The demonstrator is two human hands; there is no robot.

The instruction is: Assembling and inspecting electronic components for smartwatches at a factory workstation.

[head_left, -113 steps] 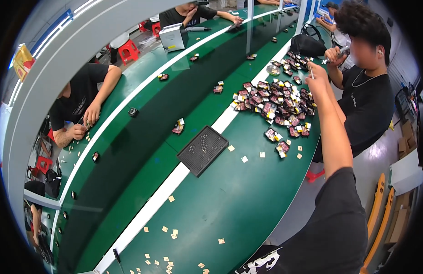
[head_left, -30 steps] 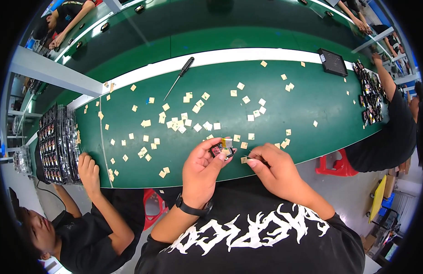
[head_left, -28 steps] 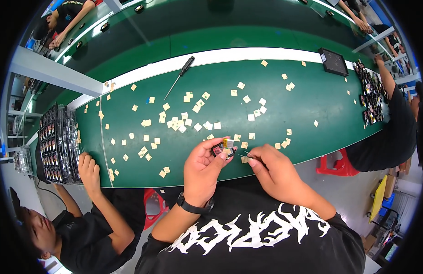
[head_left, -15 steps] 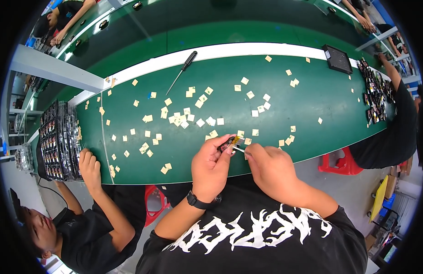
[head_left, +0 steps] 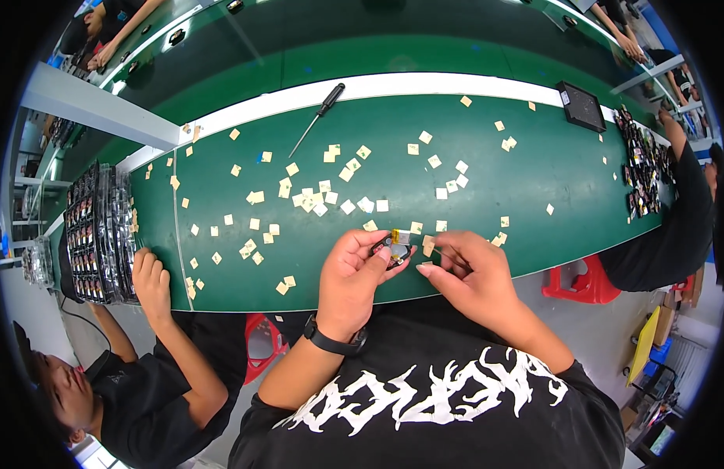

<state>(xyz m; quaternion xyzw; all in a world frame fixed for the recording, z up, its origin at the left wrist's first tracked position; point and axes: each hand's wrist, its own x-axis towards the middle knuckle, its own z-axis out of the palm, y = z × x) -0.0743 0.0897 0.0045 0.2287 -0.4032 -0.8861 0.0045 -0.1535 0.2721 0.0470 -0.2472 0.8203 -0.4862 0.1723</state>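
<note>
My left hand (head_left: 350,273) grips a small black rounded electronic device (head_left: 377,248) between thumb and fingers. Its inside faces up, and a silver battery cell with yellow tape (head_left: 400,237) stands out at its far edge. Just to the right, my right hand (head_left: 475,270) is apart from the device. Its thumb and forefinger are spread, while the other fingers curl around a thin metal tool (head_left: 454,255), mostly hidden. A pale yellow square (head_left: 429,245) lies by the right fingertips.
Many pale yellow squares (head_left: 309,198) are scattered over the green table (head_left: 534,180). A black-handled screwdriver (head_left: 319,116) lies at the back. Stacked trays of parts (head_left: 100,238) and a co-worker's hand (head_left: 151,283) are left; a black tray (head_left: 580,107) and piled devices (head_left: 641,168) are right.
My right hand has drawn back to the right, taking the tool's tip off the device. The left hand has tilted the device, so its inside and the battery cell show more.
</note>
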